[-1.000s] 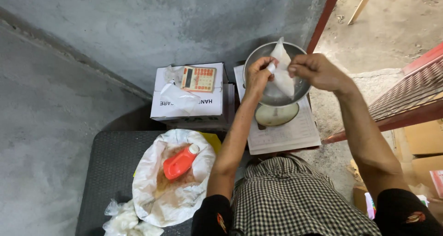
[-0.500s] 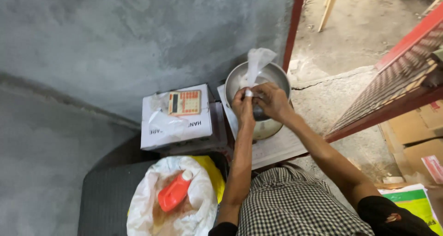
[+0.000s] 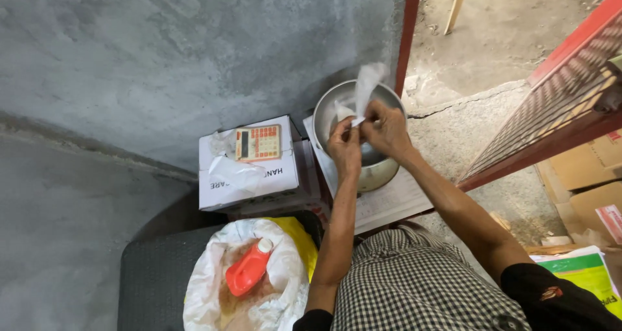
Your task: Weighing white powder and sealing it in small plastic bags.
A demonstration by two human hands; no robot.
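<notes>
Both my hands meet over a round metal bowl [image 3: 327, 114] that sits on a weighing scale. My left hand [image 3: 343, 148] and my right hand [image 3: 387, 129] pinch the neck of a small clear plastic bag [image 3: 367, 83], whose loose top sticks up above the fingers. The lower part of the bag is hidden behind my hands. The bowl's inside is mostly covered by them.
A white cardboard box [image 3: 249, 175] with a calculator [image 3: 258, 142] and crumpled plastic on top stands left of the bowl. A white sack [image 3: 283, 282] holding brownish grain and an orange scoop [image 3: 247, 269] lies below. A red metal frame [image 3: 551, 104] runs at right.
The view has shifted, moving the bowl and box lower right in frame. My hands have drawn close together on the bag, which now stands narrower, gathered at its neck.
</notes>
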